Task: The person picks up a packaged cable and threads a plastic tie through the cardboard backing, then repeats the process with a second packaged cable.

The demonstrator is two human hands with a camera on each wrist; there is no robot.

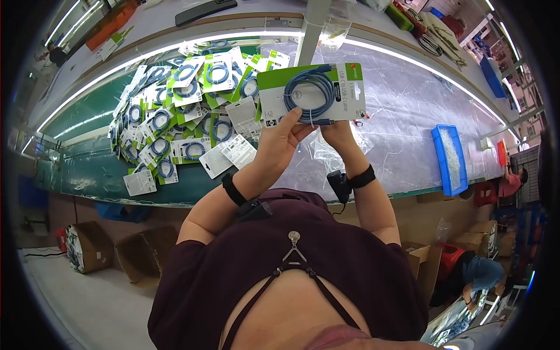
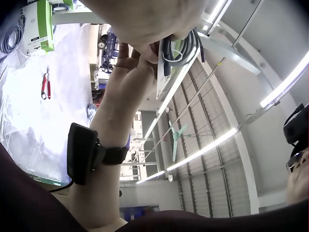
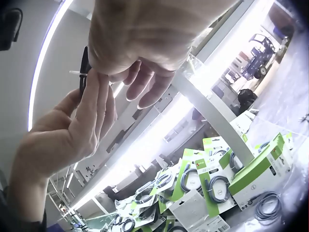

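1. Maroon shirt (image 1: 361, 280), lower centre of head frame.
2. Left hand (image 1: 281, 139) pinches carded blue cable (image 1: 311, 96), upper centre. Right hand (image 1: 339, 135) partly behind card; grip cannot be told.
3. Table (image 1: 402, 99): green left, shiny right. Carded cables (image 1: 186, 111) heaped upper left; blue tray (image 1: 456, 189) right.
4. Floor, lower left: cardboard box (image 1: 98, 248).
5. Shelf (image 1: 262, 14), top; phone (image 1: 205, 11) on it.
6. Left wrist view: ceiling fan (image 2: 175, 139).

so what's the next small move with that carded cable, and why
I'd probably have the right hand snug the white strip behind the card: the left hand presses its thumb on the cable coil at the front, the strip juts out beside the coil, and the right hand reaches behind the card's lower edge. Its grip there is unclear.
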